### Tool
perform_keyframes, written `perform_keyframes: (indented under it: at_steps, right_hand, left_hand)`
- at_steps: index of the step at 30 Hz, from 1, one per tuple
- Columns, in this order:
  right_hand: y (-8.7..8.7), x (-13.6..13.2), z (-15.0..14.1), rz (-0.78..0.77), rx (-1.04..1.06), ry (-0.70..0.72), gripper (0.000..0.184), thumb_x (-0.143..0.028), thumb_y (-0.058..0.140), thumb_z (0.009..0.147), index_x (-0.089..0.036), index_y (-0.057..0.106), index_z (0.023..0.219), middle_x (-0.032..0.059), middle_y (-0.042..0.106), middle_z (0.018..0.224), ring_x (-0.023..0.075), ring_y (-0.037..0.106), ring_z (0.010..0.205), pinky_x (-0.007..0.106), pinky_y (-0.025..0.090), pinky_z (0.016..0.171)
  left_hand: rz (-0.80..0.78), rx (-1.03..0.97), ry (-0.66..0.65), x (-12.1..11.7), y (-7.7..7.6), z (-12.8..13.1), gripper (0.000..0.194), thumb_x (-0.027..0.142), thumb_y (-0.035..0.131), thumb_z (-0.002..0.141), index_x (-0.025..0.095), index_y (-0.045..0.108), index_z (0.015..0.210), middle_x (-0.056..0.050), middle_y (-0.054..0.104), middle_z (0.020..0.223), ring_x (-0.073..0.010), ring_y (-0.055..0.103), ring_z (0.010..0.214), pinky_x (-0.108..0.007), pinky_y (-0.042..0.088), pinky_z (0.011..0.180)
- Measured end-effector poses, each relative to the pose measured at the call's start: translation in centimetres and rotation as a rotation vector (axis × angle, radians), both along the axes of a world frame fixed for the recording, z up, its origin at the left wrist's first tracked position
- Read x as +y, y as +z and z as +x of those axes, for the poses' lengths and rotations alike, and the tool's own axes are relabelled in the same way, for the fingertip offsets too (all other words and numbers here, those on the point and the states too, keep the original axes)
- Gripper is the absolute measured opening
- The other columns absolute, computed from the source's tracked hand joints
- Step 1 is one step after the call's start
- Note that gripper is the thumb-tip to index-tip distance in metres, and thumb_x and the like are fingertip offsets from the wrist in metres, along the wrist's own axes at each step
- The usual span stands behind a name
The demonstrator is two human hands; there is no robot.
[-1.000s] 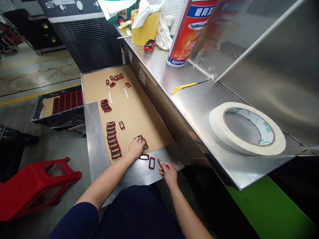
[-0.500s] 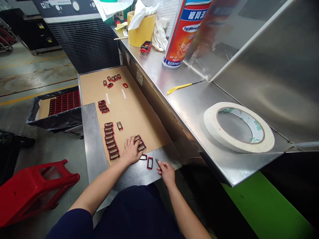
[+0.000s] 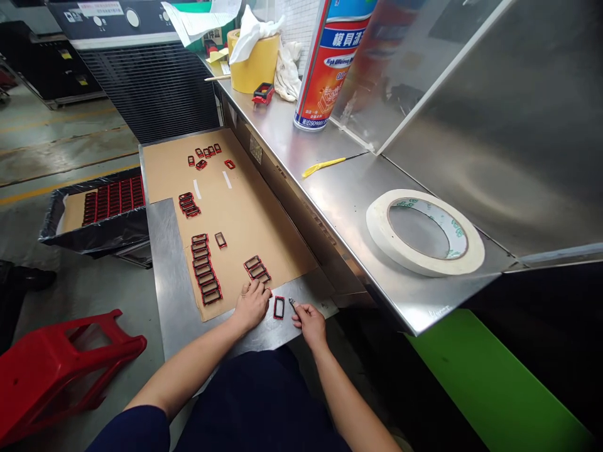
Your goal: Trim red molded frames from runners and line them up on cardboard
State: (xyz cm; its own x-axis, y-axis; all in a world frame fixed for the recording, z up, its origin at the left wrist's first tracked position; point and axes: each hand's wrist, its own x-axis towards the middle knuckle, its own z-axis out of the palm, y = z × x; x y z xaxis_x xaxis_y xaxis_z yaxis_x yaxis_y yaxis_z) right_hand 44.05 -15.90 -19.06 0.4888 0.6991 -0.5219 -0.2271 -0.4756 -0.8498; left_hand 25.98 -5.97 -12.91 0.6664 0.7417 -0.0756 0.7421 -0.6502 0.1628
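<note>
My left hand is over the near edge of the cardboard, fingers curled down on a small red-and-black rectangular frame that it mostly hides; only a red corner shows. My right hand pinches a small dark tool with a silvery tip; its exact kind is unclear. Between the hands, a single red-and-black frame lies on the bare metal. Just beyond my left fingers, a short group of frames rests on the cardboard. To the left runs a column of several more frames.
On the raised metal shelf at right are a masking tape roll, a yellow-handled tool, a spray can and a yellow tape roll. A lined crate of frames and a red stool stand left.
My left hand has drawn back towards me from the group of frames, uncovering it, and now covers the frame beside the lone one. My right hand keeps its pinch. The view has shifted slightly.
</note>
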Motion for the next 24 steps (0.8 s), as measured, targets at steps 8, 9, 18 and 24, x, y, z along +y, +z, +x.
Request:
perform_keyframes:
  at_steps: [8, 9, 18, 24]
  right_hand:
    - [0.6, 0.2, 0.0, 0.001, 0.007, -0.008, 0.066, -0.072, 0.079, 0.056, -0.011, 0.062, 0.074, 0.0050, 0.060, 0.064, 0.0176, 0.063, 0.060, 0.018, 0.051, 0.045]
    - [0.7, 0.2, 0.0, 0.002, 0.007, -0.008, 0.066, -0.072, 0.079, 0.056, -0.011, 0.062, 0.075, 0.0052, 0.060, 0.065, 0.0178, 0.064, 0.061, 0.018, 0.051, 0.045]
    - [0.1, 0.2, -0.1, 0.013, -0.031, 0.021, 0.066, -0.076, 0.073, 0.059, -0.012, 0.061, 0.074, 0.0052, 0.059, 0.064, 0.0184, 0.063, 0.060, 0.020, 0.052, 0.046]
    - [-0.1, 0.3, 0.6, 0.072, -0.206, 0.169, 0.053, -0.068, 0.067, 0.069, -0.016, 0.064, 0.078, 0.0045, 0.059, 0.064, 0.0189, 0.061, 0.061, 0.024, 0.052, 0.053]
  left_hand:
    - [-0.011, -0.044, 0.042, -1.3, 0.7, 1.7, 0.028, 0.041, 0.057, 0.090, 0.022, 0.062, 0.110, -0.013, 0.057, 0.124, -0.0317, 0.042, 0.122, -0.048, 0.030, 0.104]
    - [-0.033, -0.038, 0.025, -2.0, 0.6, 1.9, 0.034, 0.046, 0.059, 0.088, 0.021, 0.062, 0.110, -0.013, 0.058, 0.120, -0.0319, 0.044, 0.118, -0.048, 0.031, 0.102]
    - [-0.036, 0.034, 0.051, -2.0, 0.2, 1.2, 0.018, 0.019, 0.051, 0.088, 0.017, 0.062, 0.103, -0.012, 0.061, 0.101, -0.0283, 0.050, 0.103, -0.044, 0.034, 0.094]
    - [0.009, 0.029, 0.232, -1.0, 0.0, 0.5, 0.017, 0.019, 0.052, 0.087, 0.018, 0.064, 0.099, -0.013, 0.060, 0.105, -0.0303, 0.048, 0.109, -0.047, 0.032, 0.098]
